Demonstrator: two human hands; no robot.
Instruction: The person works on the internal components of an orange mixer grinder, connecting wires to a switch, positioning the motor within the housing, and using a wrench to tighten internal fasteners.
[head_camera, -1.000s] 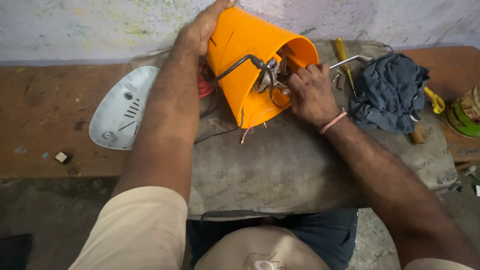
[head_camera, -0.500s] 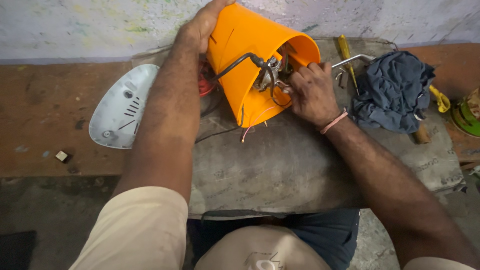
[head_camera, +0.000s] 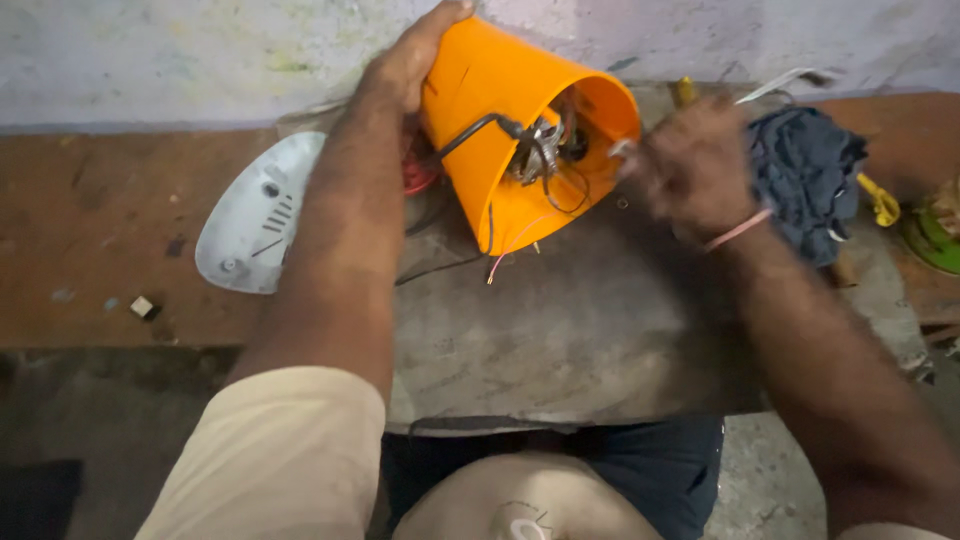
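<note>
Orange housing (head_camera: 500, 120): rigid, light, smooth plastic, loose wires inside; my left hand (head_camera: 410, 62) grips its closed end. Right hand (head_camera: 690, 165) blurred, grasp unclear.

At upper centre, the left hand (head_camera: 405, 65) grips the narrow end of an orange cone-shaped housing (head_camera: 500, 110) lying on the grey worktop (head_camera: 600, 340). The blurred right hand (head_camera: 685, 165) is beside its wire-filled open mouth.

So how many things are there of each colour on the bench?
Orange: 1, the cone-shaped housing, held by the left hand.
White: 1, the flat plastic cover.
Dark blue: 1, the rag, beside the blurred right hand.
Yellow: 2, the tool handle and the yellow piece.
Total: 5.
</note>
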